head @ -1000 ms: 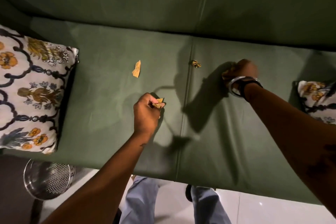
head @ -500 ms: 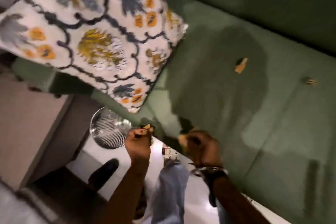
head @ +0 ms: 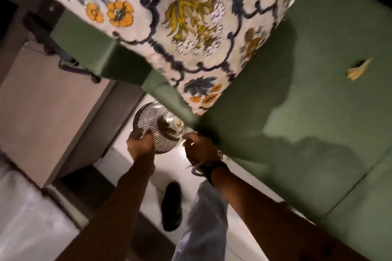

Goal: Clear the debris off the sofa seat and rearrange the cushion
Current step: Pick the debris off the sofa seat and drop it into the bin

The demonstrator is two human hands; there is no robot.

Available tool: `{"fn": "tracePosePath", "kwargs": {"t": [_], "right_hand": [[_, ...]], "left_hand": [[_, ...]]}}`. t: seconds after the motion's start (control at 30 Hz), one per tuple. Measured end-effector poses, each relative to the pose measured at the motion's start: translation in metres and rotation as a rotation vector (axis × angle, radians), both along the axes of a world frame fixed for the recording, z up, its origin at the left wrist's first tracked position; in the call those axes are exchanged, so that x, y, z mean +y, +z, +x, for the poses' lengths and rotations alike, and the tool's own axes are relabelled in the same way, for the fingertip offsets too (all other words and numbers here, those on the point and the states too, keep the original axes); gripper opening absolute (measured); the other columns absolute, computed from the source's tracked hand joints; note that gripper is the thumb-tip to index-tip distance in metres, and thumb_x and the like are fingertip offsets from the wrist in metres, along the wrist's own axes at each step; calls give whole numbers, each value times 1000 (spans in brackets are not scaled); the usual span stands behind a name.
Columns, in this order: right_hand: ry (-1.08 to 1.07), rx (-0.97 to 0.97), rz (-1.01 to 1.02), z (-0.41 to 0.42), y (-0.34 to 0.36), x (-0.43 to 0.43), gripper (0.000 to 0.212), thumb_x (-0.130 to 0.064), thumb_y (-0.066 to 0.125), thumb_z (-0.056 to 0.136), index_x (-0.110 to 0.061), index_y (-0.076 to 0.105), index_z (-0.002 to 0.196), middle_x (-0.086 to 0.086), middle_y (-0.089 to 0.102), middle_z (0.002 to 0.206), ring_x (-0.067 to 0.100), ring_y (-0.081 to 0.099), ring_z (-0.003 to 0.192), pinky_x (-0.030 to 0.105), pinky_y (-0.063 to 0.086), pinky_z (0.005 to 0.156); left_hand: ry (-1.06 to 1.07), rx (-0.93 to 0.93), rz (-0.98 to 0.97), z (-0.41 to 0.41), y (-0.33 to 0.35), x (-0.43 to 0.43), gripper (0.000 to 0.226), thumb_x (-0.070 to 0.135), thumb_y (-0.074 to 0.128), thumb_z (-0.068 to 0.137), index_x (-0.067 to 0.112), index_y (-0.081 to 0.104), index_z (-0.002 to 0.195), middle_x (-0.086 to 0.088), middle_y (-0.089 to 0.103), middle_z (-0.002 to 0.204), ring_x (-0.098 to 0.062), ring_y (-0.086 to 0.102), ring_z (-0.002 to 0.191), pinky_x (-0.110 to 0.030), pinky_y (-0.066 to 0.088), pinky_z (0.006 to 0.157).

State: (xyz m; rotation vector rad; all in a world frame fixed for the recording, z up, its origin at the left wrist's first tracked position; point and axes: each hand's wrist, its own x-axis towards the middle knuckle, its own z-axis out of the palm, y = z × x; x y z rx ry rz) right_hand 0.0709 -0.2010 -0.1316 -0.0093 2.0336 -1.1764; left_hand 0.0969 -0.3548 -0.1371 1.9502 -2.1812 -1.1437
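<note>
My left hand (head: 141, 144) and my right hand (head: 198, 146) hang side by side over the near rim of a round metal mesh bin (head: 156, 127) on the floor, just past the sofa's front corner. Both hands have curled fingers, and blur hides whether any scrap is still in them. Pale bits lie inside the bin. One tan scrap of debris (head: 358, 71) lies on the green sofa seat (head: 307, 112) at the right. The floral cushion (head: 180, 17) lies on the seat's left end and fills the top of the view.
A beige cabinet side (head: 48, 116) stands left of the bin. My legs in light trousers (head: 203, 218) and a dark shoe (head: 171, 207) are on the white floor below my hands. A seam (head: 356, 182) divides the seat cushions at lower right.
I have turned left from the middle of the seat. Both hands carried scraps off the sofa and now hover over the bin. One scrap stays on the seat.
</note>
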Motion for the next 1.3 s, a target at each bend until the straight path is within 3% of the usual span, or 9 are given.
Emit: {"fn": "tracePosePath", "kwargs": {"t": [0.1, 0.27, 0.37, 0.5, 0.7, 0.87, 1.0, 1.2, 1.3], "right_hand": [[-43, 120, 107, -16, 24, 84, 19, -7, 62, 89, -9, 73, 105, 17, 75, 104, 33, 70, 94, 39, 55, 88], [-367, 568, 548, -75, 48, 272, 21, -2, 67, 83, -2, 69, 103, 27, 68, 102, 42, 69, 80, 46, 58, 71], [-585, 437, 819, -114, 35, 374, 48, -21, 66, 87, -6, 52, 131, 26, 48, 135, 43, 60, 107, 47, 51, 93], [-684, 309, 795, -154, 4, 457, 50, -22, 66, 88, -9, 48, 133, 22, 47, 135, 38, 53, 116, 40, 42, 105], [-508, 489, 817, -153, -13, 480, 21, -11, 58, 90, 0, 72, 101, 25, 69, 107, 35, 64, 100, 36, 49, 88], [-516, 523, 653, -114, 12, 420, 14, -1, 61, 87, 4, 74, 89, 29, 71, 94, 40, 66, 91, 38, 49, 82], [-434, 496, 330, -52, 37, 276, 9, 5, 75, 77, 1, 75, 85, 25, 72, 84, 35, 69, 77, 28, 44, 74], [-156, 309, 29, -2, 36, 49, 7, 4, 71, 74, 1, 67, 69, 22, 67, 70, 35, 66, 69, 39, 53, 65], [36, 186, 28, -14, 24, -17, 20, 0, 64, 81, 3, 66, 101, 27, 69, 103, 37, 65, 97, 38, 49, 86]], "left_hand": [[-255, 187, -96, -15, 34, 65, 7, 1, 60, 90, 2, 67, 91, -17, 69, 88, -10, 69, 82, -14, 49, 76], [-724, 386, 199, -72, 68, 209, 11, 21, 67, 84, 17, 66, 94, 1, 65, 81, 2, 58, 73, 1, 40, 69], [-873, 429, 225, -131, 54, 289, 27, 20, 72, 87, 6, 66, 110, -15, 69, 97, -18, 63, 85, -21, 50, 80], [-1081, 354, 102, -207, 18, 369, 53, 35, 75, 81, 7, 60, 124, -19, 66, 117, -34, 61, 107, -39, 47, 92], [-1251, 287, -45, -240, -17, 402, 15, 19, 71, 80, 4, 72, 81, -22, 75, 88, -37, 67, 88, -40, 50, 82], [-1017, 426, 52, -173, 13, 364, 11, 9, 66, 82, 10, 66, 72, -11, 68, 71, -22, 62, 69, -39, 50, 66], [-638, 466, 168, -87, 36, 265, 19, 7, 65, 86, 21, 61, 74, -2, 58, 75, -1, 55, 68, -23, 49, 73], [21, 373, 167, -13, 24, 82, 24, -5, 64, 89, 9, 63, 70, 2, 67, 57, -8, 61, 58, -24, 52, 64], [86, 211, 272, -9, 9, 21, 20, 8, 64, 93, 10, 65, 73, -4, 69, 65, -22, 61, 81, -40, 53, 80]]}}
